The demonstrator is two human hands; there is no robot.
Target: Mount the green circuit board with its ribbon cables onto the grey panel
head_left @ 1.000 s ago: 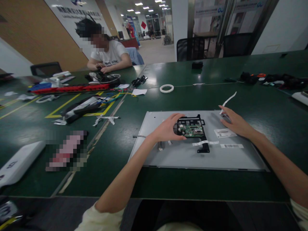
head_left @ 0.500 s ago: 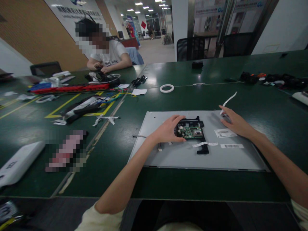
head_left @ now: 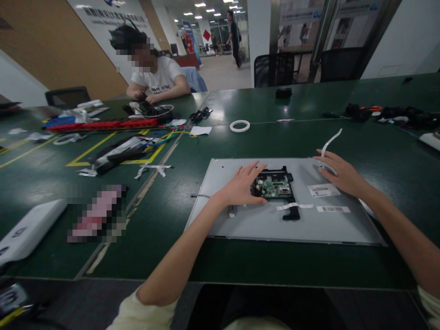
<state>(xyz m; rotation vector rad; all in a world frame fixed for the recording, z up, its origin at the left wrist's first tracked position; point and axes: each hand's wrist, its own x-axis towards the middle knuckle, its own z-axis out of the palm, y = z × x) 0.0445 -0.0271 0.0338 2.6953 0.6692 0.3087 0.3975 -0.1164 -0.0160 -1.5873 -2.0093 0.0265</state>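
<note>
A flat grey panel (head_left: 247, 229) lies on the green table in front of me. A green circuit board (head_left: 273, 189) in a black bracket (head_left: 291, 213) rests on it, and a white tape strip (head_left: 295, 206) crosses the bracket. My left hand (head_left: 242, 185) spans the board's left end, thumb at the near edge and fingers at the far edge, covering part of it. Over the panel's far right part, my right hand (head_left: 343, 174) has curled fingers. Another white tape strip (head_left: 332, 141) sticks up from its fingertips. Something pale shows between thumb and fingers, mostly hidden.
A white tape roll (head_left: 239, 126) lies beyond the panel. Left are a pixelated phone-like object (head_left: 99, 213), a white device (head_left: 32, 229), tape scraps (head_left: 154, 169) and a black-and-white device with wires (head_left: 120, 153). A person (head_left: 158, 78) sits across the table.
My right hand has lifted and turned slightly, with the tape strip shifting along with it. A pale piece now shows under the right wrist. My left hand stays at the board. Someone walks in the background.
</note>
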